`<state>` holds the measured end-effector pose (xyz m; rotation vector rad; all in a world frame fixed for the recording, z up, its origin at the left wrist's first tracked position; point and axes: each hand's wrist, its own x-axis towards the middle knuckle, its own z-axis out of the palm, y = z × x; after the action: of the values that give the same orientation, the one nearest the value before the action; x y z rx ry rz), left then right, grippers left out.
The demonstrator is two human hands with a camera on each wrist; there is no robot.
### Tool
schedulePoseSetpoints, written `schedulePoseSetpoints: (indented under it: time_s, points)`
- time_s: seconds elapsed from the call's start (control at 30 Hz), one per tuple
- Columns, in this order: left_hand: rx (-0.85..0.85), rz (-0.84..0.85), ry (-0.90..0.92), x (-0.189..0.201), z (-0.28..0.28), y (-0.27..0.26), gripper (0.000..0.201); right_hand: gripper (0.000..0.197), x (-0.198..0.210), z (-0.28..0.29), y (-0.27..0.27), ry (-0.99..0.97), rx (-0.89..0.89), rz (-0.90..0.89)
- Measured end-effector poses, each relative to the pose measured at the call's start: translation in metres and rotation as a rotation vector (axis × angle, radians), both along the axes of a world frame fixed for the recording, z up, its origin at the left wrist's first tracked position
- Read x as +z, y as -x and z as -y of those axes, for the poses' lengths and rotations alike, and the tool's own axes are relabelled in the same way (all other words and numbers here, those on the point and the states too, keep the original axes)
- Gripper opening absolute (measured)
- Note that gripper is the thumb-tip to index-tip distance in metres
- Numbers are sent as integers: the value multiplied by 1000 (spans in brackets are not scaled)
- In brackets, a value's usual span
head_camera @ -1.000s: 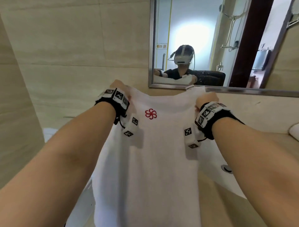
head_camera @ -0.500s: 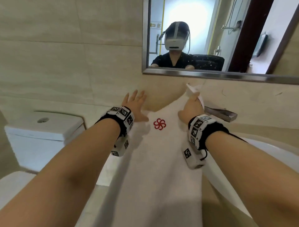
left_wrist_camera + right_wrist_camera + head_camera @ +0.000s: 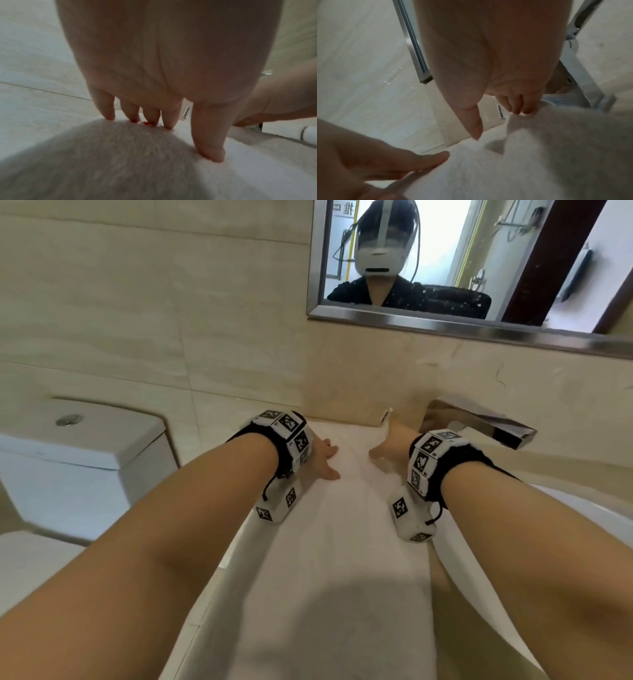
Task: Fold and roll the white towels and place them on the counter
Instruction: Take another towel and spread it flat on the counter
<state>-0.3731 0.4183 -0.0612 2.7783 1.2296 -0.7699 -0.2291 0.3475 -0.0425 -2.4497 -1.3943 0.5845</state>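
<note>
My two bare forearms reach forward over a white towel (image 3: 339, 559) that lies flat along the counter (image 3: 459, 474), running away from me toward the wall. My left hand (image 3: 320, 462) rests on the towel's far left part, fingers straight and spread, tips pressing the pile. My right hand (image 3: 390, 445) is at the far right corner, its fingertips (image 3: 520, 106) bent down onto the bunched edge; whether they grip it I cannot tell. Beside it a chrome tap (image 3: 479, 422) juts from the wall. Left stands a toilet (image 3: 78, 453); above hangs a mirror (image 3: 445, 258).
</note>
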Motion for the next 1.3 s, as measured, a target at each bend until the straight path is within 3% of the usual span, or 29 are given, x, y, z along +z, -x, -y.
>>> schedulePoseSetpoints:
  time_s: [0.17, 0.33, 0.43, 0.6, 0.7, 0.8, 0.87, 0.97, 1.03, 1.17, 1.23, 1.3]
  points:
    - [64, -96, -27, 3, -5, -16, 74, 57, 28, 26, 24, 150, 217, 256]
    - [4, -62, -93, -10, -29, -34, 80, 68, 35, 70, 49, 510, 330, 186]
    - [31, -9, -104, 25, 33, -14, 83, 65, 23, 77, 55, 471, 373, 394]
    - [168, -92, 0, 40, 121, 34, 81, 68, 7, 97, 63, 301, 382, 577]
    - [157, -115, 10, 39, 152, 50, 79, 52, 4, 117, 65, 191, 337, 437]
    - [197, -129, 144, 41, 182, 63, 85, 47, 9, 135, 69, 136, 285, 357]
    - [226, -135, 218, 34, 195, 71, 105, 52, 18, 145, 73, 126, 232, 296]
    - [169, -84, 114, 18, 197, 73, 134, 46, 33, 162, 67, 55, 79, 233]
    - [112, -115, 75, 20, 208, 76, 130, 38, 33, 177, 59, 58, 2, 149]
    - [133, -31, -26, 25, 230, 86, 87, 33, 20, 207, 64, 209, 3, -77]
    - [170, 11, -24, 21, 230, 89, 83, 30, 15, 221, 75, 198, -46, -238]
    - [145, 86, -73, 13, 227, 86, 88, 39, 9, 234, 82, 144, -98, -385]
